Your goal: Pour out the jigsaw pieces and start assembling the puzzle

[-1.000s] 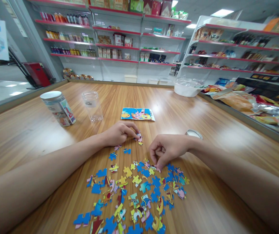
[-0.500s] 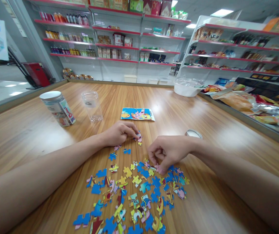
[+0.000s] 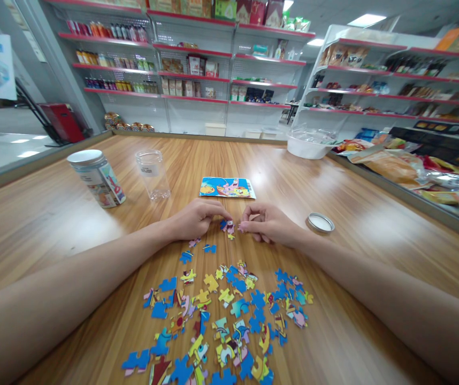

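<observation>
The right hand (image 3: 267,223) has left the loose pile and moved to 12 o'clock of it; half a second ago it was picking at the pile's upper edge. Its grip now pinches a small pink cardboard puzzle piece (image 3: 242,227) between thumb and forefinger. The left hand (image 3: 195,218) has stayed in place, its grip pressed onto the small joined cluster of pink and yellow puzzle pieces (image 3: 228,226) lying flat on the wooden desk (image 3: 53,224). The pink piece sits just beside the cluster at its 3 o'clock edge, touching or nearly so; which cannot be told. Judgement: a piece has been fetched and is being offered to the cluster for fitting.

At 6 o'clock of the hands lies the scatter of loose blue, yellow and pink puzzle pieces (image 3: 229,315). At 12 o'clock lies the flat printed cartoon reference card (image 3: 227,188). At 3 o'clock rests a round white-lined metal lid (image 3: 320,222). At 10 o'clock stand a clear empty plastic jar (image 3: 153,174) and a capped printed jar (image 3: 97,178). Nothing stands between piece and cluster.
</observation>
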`<control>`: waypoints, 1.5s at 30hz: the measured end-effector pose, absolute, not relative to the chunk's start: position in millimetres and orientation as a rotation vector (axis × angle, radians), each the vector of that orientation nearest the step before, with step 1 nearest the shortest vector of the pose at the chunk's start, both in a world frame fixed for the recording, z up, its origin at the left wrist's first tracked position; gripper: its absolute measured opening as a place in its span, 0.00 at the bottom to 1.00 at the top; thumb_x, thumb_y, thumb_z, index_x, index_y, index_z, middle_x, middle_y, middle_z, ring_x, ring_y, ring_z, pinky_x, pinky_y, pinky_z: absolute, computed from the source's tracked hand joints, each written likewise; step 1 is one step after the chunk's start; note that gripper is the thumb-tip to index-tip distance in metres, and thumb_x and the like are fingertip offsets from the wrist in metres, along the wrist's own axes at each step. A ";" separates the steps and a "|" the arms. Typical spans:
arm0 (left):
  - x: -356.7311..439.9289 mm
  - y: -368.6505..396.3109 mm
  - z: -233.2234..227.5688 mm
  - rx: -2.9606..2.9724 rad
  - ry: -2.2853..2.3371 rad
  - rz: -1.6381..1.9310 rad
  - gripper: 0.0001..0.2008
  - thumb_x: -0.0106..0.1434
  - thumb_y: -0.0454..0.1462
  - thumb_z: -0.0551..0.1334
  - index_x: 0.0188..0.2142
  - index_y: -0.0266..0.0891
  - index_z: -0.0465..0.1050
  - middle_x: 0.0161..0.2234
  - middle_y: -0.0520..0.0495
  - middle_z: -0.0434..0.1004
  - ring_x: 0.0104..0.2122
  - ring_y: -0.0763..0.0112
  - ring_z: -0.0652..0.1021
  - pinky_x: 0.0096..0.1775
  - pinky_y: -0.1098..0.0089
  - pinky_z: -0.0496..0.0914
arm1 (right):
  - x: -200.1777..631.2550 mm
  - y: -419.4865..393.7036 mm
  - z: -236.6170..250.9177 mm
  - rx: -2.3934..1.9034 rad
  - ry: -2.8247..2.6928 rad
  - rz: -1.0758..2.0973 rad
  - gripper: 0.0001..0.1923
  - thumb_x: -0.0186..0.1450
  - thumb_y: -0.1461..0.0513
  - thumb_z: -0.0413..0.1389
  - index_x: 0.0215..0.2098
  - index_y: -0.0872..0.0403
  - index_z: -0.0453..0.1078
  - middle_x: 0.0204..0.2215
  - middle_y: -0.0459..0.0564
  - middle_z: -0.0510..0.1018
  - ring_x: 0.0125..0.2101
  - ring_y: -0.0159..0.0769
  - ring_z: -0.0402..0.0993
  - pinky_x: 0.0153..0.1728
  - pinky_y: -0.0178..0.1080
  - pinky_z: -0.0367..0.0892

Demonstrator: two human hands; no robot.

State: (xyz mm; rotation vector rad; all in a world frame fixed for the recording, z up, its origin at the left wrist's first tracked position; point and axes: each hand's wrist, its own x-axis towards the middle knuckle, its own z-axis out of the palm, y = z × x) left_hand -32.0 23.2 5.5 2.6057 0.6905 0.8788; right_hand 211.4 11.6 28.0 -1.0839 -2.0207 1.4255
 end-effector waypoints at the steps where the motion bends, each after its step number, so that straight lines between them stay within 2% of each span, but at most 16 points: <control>1: -31.9 23.4 5.2 2.600 0.671 0.877 0.27 0.52 0.19 0.49 0.43 0.38 0.79 0.39 0.46 0.81 0.39 0.71 0.79 0.43 0.67 0.74 | 209.8 11.6 26.9 -1.108 -2.001 1.386 0.14 0.62 0.56 0.62 0.30 0.55 0.64 0.14 0.39 0.69 0.11 0.21 0.60 0.10 0.25 0.53; 4: -31.8 23.7 4.5 2.573 0.608 0.882 0.29 0.50 0.18 0.49 0.41 0.38 0.80 0.41 0.45 0.81 0.42 0.70 0.80 0.46 0.67 0.74 | 208.2 12.9 24.6 -1.119 -1.966 1.366 0.13 0.61 0.56 0.63 0.30 0.56 0.64 0.15 0.40 0.70 0.11 0.21 0.61 0.10 0.25 0.53; 9: -31.9 23.5 4.1 2.548 0.616 0.890 0.30 0.48 0.18 0.49 0.41 0.39 0.81 0.42 0.46 0.81 0.42 0.70 0.80 0.46 0.66 0.75 | 209.6 15.2 22.8 -1.098 -1.927 1.382 0.14 0.59 0.58 0.63 0.41 0.58 0.73 0.21 0.43 0.73 0.14 0.22 0.64 0.12 0.26 0.58; 14: -31.9 22.9 4.7 2.553 0.625 0.880 0.30 0.48 0.18 0.49 0.41 0.39 0.81 0.42 0.46 0.81 0.43 0.70 0.80 0.47 0.66 0.75 | 209.9 16.6 22.0 -1.120 -1.873 1.416 0.14 0.59 0.57 0.64 0.38 0.60 0.76 0.21 0.46 0.75 0.16 0.25 0.70 0.16 0.29 0.66; 17: -31.9 23.0 4.5 2.561 0.617 0.885 0.30 0.48 0.18 0.49 0.41 0.39 0.81 0.42 0.46 0.81 0.43 0.70 0.80 0.47 0.66 0.75 | 209.4 16.2 22.6 -1.126 -1.813 1.459 0.17 0.58 0.57 0.65 0.40 0.60 0.75 0.23 0.48 0.78 0.19 0.28 0.73 0.20 0.31 0.71; 20: -31.8 23.2 4.0 2.572 0.603 0.900 0.29 0.49 0.18 0.49 0.40 0.38 0.81 0.41 0.46 0.81 0.42 0.70 0.80 0.47 0.66 0.75 | 209.2 14.9 23.6 -1.117 -1.793 1.472 0.23 0.58 0.56 0.65 0.47 0.60 0.74 0.24 0.50 0.80 0.20 0.29 0.75 0.23 0.33 0.73; 22: -31.7 23.2 3.8 2.577 0.603 0.902 0.28 0.50 0.18 0.49 0.40 0.38 0.81 0.42 0.45 0.81 0.42 0.70 0.80 0.46 0.67 0.75 | 209.3 14.3 24.0 -1.117 -1.789 1.478 0.23 0.57 0.55 0.65 0.47 0.60 0.74 0.24 0.50 0.80 0.20 0.30 0.75 0.23 0.33 0.73; 27: -31.4 23.4 3.2 2.579 0.605 0.899 0.28 0.50 0.18 0.50 0.40 0.38 0.81 0.42 0.45 0.81 0.43 0.69 0.80 0.47 0.66 0.75 | 208.6 14.1 22.4 -1.106 -1.787 1.462 0.17 0.56 0.55 0.66 0.37 0.58 0.73 0.24 0.50 0.80 0.19 0.28 0.74 0.20 0.31 0.71; 31: -31.5 24.0 2.3 2.575 0.603 0.890 0.29 0.49 0.19 0.50 0.41 0.38 0.81 0.43 0.45 0.81 0.43 0.69 0.80 0.47 0.65 0.75 | 207.0 13.3 19.9 -1.052 -1.851 1.415 0.15 0.57 0.55 0.66 0.35 0.58 0.74 0.24 0.48 0.78 0.21 0.27 0.72 0.19 0.29 0.68; 40: -31.2 24.1 2.5 2.603 0.598 0.885 0.28 0.50 0.19 0.50 0.42 0.37 0.80 0.44 0.44 0.81 0.44 0.68 0.80 0.48 0.63 0.75 | 206.0 13.6 15.4 -0.983 -1.935 1.297 0.17 0.62 0.53 0.61 0.41 0.58 0.76 0.25 0.47 0.75 0.22 0.26 0.70 0.16 0.27 0.67; 45: -30.7 22.6 3.6 2.605 0.626 0.873 0.27 0.51 0.19 0.50 0.42 0.36 0.79 0.43 0.44 0.81 0.43 0.68 0.80 0.47 0.63 0.75 | 206.1 13.6 13.3 -0.956 -1.856 1.352 0.19 0.59 0.55 0.65 0.43 0.58 0.73 0.26 0.48 0.75 0.23 0.29 0.72 0.16 0.28 0.69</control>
